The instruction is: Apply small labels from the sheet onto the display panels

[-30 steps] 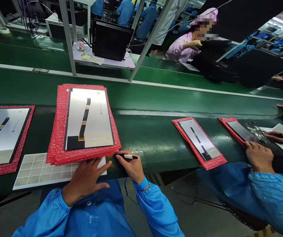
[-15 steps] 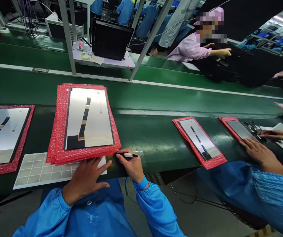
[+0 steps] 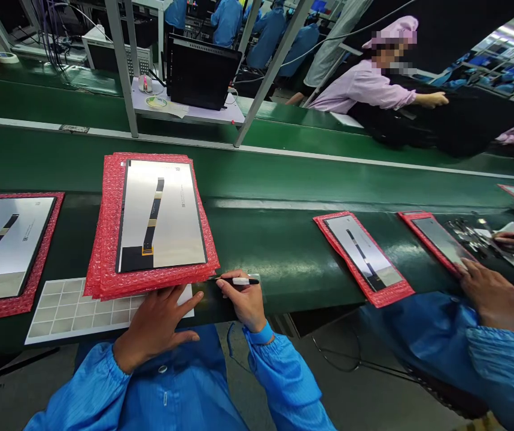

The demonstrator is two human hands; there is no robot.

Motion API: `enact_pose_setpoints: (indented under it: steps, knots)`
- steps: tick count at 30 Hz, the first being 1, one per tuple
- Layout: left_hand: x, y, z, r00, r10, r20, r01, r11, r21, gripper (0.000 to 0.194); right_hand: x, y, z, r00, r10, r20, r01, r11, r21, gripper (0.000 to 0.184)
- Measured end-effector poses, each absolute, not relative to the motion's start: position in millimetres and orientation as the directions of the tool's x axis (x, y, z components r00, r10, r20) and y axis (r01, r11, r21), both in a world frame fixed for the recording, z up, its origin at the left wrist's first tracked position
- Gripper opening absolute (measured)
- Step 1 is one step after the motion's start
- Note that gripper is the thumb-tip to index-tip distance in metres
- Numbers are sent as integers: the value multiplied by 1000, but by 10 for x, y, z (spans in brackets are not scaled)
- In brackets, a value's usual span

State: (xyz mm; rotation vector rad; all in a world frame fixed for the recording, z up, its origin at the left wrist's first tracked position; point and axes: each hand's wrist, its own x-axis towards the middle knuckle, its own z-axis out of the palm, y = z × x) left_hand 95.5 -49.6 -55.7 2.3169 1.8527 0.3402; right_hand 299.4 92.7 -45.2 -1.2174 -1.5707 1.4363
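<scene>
My left hand (image 3: 158,326) lies palm down at the front edge of a stack of red bubble-wrap sheets (image 3: 104,251). Its fingers are spread, and some fingertips are hidden beneath the stack's edge. On top of the stack rests a silver display panel (image 3: 171,221) with a dark flex cable (image 3: 152,215) running down its back. Just right of the stack's front corner, my right hand (image 3: 245,302) pinches a slim black-and-white pen (image 3: 241,281), its dark tip pointing left. Partly under the stack and my left hand is a white sheet of square labels (image 3: 59,311).
Another panel (image 3: 14,248) on red bubble wrap lies at left. To the right are a wrapped panel (image 3: 359,248) and a further panel (image 3: 440,239) under a co-worker's hand (image 3: 490,293). A metal frame post (image 3: 270,78) and a monitor (image 3: 203,72) stand behind the green bench.
My right hand has shifted slightly right with the pen, away from the stack's corner. My left hand stays put. The co-worker's hand at right has moved right, and the person in pink has extended an arm.
</scene>
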Motion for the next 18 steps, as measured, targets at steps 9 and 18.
enact_pose_setpoints:
  steps: [9, 18]
  knots:
    - [924, -490, -486, 220, 929, 299, 906, -308, 291, 75, 3154, 1122, -139, -175, 984, 39, 56, 50, -997, 29]
    - [664, -814, 324, 277, 596, 754, 748, -626, 220, 21, 2740, 1085, 672, -188, 957, 220, 23, 228, -973, 33]
